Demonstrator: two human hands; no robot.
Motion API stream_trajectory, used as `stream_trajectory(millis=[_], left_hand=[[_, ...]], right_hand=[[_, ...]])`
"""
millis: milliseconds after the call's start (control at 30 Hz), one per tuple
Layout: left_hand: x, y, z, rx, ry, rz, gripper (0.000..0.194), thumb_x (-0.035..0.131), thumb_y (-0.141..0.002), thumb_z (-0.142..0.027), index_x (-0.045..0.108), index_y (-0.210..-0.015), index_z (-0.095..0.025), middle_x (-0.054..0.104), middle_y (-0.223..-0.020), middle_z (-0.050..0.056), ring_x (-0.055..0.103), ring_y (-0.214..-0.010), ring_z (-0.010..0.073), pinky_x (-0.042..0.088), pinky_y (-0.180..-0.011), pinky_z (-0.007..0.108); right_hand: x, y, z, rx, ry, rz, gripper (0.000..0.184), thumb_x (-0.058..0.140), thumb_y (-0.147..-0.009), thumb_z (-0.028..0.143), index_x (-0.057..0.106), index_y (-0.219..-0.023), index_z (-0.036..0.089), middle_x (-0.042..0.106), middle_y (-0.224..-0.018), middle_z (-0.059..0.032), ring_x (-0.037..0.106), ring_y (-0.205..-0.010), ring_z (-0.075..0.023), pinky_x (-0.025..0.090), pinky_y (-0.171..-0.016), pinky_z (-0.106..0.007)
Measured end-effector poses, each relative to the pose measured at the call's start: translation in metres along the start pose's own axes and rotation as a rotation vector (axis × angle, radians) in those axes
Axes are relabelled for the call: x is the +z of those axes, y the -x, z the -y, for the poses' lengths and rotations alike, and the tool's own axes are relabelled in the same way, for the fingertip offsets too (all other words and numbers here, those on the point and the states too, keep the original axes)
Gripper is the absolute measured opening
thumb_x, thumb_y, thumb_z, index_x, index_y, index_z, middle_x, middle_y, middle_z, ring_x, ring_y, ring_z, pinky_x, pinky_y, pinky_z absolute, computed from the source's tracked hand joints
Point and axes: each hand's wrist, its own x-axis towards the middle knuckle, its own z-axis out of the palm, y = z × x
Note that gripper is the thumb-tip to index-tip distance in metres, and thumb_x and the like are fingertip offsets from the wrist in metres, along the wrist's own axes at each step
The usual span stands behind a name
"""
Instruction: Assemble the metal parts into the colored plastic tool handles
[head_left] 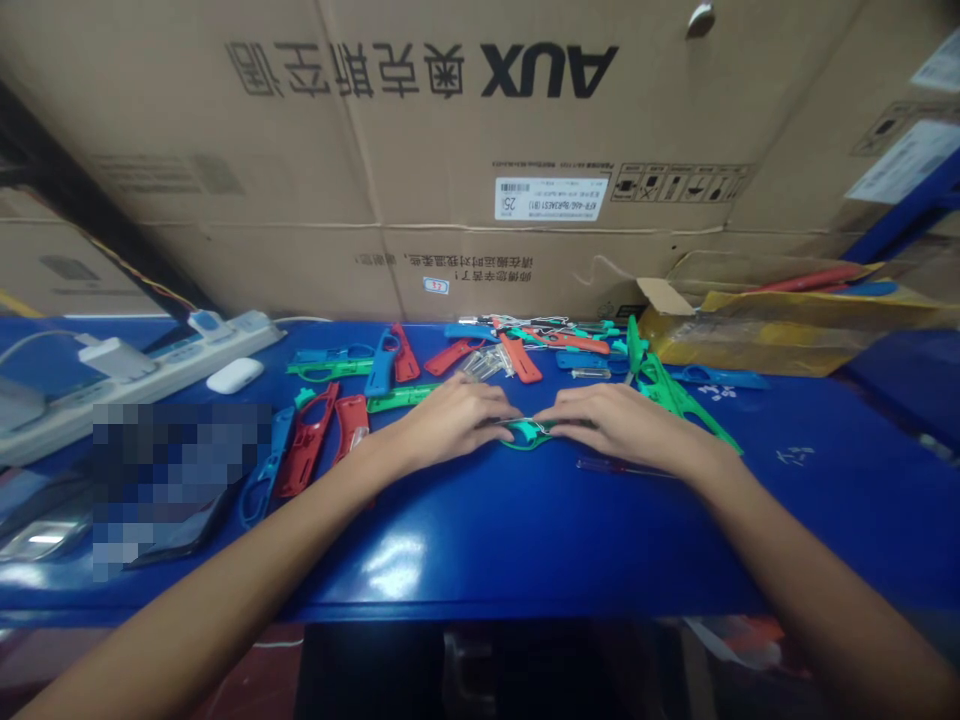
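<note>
My left hand [450, 415] and my right hand [626, 420] meet over the table, fingers closed on a green plastic handle shell [517, 443] from its two sides. A teal piece [529, 430] and thin wire show at the shell between my fingertips; fingers hide the rest. Beneath my right hand lies a screwdriver [600, 465] with a dark purple handle. Larger green shells [679, 395] are just beyond my right wrist. Beyond my left hand, several small metal pieces [487, 362] lie beside an orange shell [521, 360].
Red shells [307, 445] and blue shells [268, 465] lie left of my hands. Farther left are a white case [235, 375], a power strip [176, 365] and a dark, partly pixelated object [184, 520]. A taped carton [742, 335] stands back right, against a large cardboard wall [420, 150].
</note>
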Motion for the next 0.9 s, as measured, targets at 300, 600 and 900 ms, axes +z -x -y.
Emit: stream_trajectory(millis=[300,600,900], left_hand=[[0.001,0.0,-0.002,0.013,-0.075,0.023,0.017,0.061,-0.1,-0.03,0.074,-0.106,-0.023,0.072,-0.107,0.003,0.065,-0.1,0.0187,0.037,-0.09,0.033],[0.007,-0.002,-0.011,-0.103,-0.036,-0.045,0.01,0.064,-0.097,-0.024,0.074,-0.1,-0.022,0.076,-0.099,0.001,0.068,-0.092,0.0183,0.036,-0.084,0.033],[0.008,-0.005,-0.018,-0.152,-0.169,-0.072,0.01,0.066,-0.095,-0.026,0.07,-0.09,-0.019,0.075,-0.092,0.002,0.067,-0.088,0.0204,0.036,-0.085,0.036]], right_hand=[[0.004,0.0,-0.003,-0.025,0.053,0.039,0.035,0.05,-0.103,0.026,0.067,-0.132,0.034,0.07,-0.095,-0.0035,0.065,-0.083,-0.0171,0.041,-0.066,-0.027],[0.011,-0.004,-0.004,-0.044,-0.14,-0.048,0.028,0.057,-0.099,0.042,0.076,-0.118,0.032,0.076,-0.098,-0.0017,0.069,-0.085,-0.0173,0.044,-0.071,-0.027],[0.019,-0.009,-0.001,0.032,-0.124,-0.109,0.023,0.06,-0.098,0.037,0.076,-0.111,0.027,0.078,-0.104,-0.0014,0.071,-0.089,-0.0195,0.046,-0.074,-0.029]])
